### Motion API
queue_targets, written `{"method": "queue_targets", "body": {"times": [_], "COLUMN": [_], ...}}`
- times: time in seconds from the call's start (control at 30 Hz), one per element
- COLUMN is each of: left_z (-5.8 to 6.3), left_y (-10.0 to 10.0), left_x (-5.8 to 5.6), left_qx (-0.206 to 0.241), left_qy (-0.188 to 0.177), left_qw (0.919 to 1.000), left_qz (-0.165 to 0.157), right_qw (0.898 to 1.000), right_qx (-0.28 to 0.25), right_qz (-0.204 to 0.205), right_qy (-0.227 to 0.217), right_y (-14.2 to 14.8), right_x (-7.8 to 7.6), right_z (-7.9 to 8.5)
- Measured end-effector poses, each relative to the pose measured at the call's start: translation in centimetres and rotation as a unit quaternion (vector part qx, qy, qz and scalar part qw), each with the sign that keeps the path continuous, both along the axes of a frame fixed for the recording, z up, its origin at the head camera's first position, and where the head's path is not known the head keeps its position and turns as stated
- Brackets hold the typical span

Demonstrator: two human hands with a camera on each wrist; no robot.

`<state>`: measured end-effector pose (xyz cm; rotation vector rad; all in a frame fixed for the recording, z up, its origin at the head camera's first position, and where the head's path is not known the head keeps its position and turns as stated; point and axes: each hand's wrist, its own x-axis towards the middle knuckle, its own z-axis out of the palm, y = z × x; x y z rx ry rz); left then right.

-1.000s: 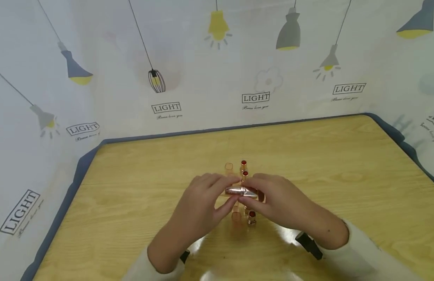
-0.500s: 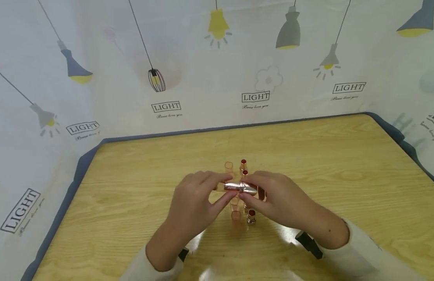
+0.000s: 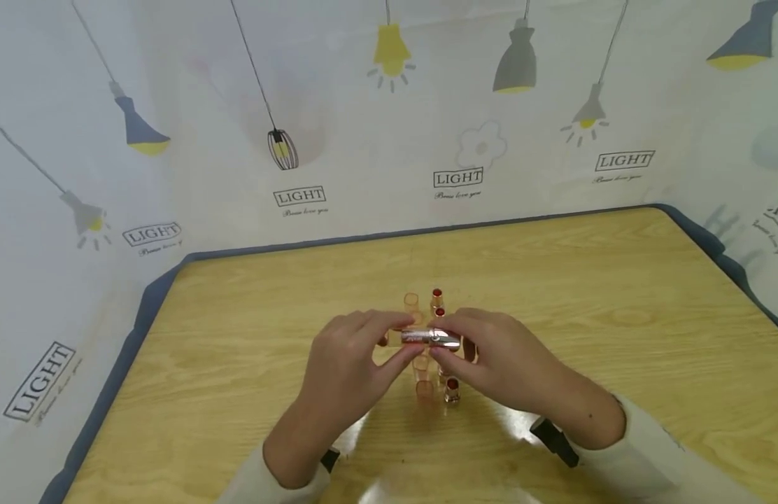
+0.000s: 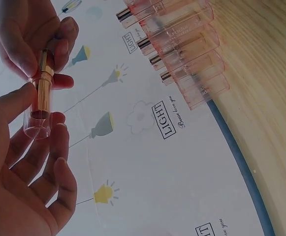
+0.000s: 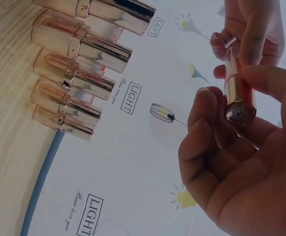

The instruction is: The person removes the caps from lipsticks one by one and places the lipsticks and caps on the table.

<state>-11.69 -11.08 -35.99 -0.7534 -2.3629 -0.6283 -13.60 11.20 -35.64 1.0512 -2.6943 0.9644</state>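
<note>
A lipstick point(image 3: 448, 339) with a shiny rose-gold tube lies level between my two hands, over the middle of the table. My right hand point(image 3: 499, 353) pinches its base with thumb and index finger. From the other side, my left hand point(image 3: 348, 353) pinches a clear pink cap point(image 4: 36, 129). In the left wrist view this cap surrounds the front part of the gold tube, whose dark red tip point(image 4: 40, 115) shows inside. The base's faceted end point(image 5: 240, 114) faces the right wrist camera.
Under and around the hands, uncapped lipsticks point(image 3: 452, 390) stand upright in a column, with red tips up. Left of them runs a column of clear pink caps point(image 3: 425, 390). A patterned sheet point(image 3: 364, 196) rises behind the wooden table point(image 3: 238, 301).
My left fingers have shifted slightly left along the lipstick since a second ago, and the cap's clear end now shows past the metal tube. My right hand has barely moved.
</note>
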Motion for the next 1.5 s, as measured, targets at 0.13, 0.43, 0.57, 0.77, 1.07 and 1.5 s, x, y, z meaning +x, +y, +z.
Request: {"method": "queue_targets", "body": {"times": [0.13,0.43,0.57,0.77,1.07,1.5], "left_z": [-0.2,-0.2,-0.1,0.1,0.6,0.3], "left_y": [0.0,0.0,0.0,-0.3,-1.7,-2.1], "left_x": [-0.1,0.0,0.1,0.1,-0.2,-0.5], "left_qx": [0.004,-0.004,-0.004,0.002,0.011,0.006], "left_qy": [0.005,-0.002,-0.002,-0.009,-0.031,-0.058], "left_qw": [1.0000,0.9999,0.9999,1.0000,0.9967,0.9952], "left_qz": [0.002,0.011,0.011,-0.003,-0.074,-0.079], "right_qw": [1.000,1.000,1.000,0.999,0.998,0.998], "right_qx": [0.011,0.008,0.000,-0.018,-0.034,-0.033], "right_qz": [-0.006,-0.008,-0.007,-0.008,0.020,0.028], "right_qy": [0.014,0.013,0.017,-0.033,-0.055,-0.045], "right_y": [-0.1,-0.1,0.0,0.0,-0.1,-0.1], "right_x": [0.0,0.1,0.0,0.0,0.1,0.0], "right_z": [-0.1,-0.3,-0.3,-0.2,0.0,-0.1]}}
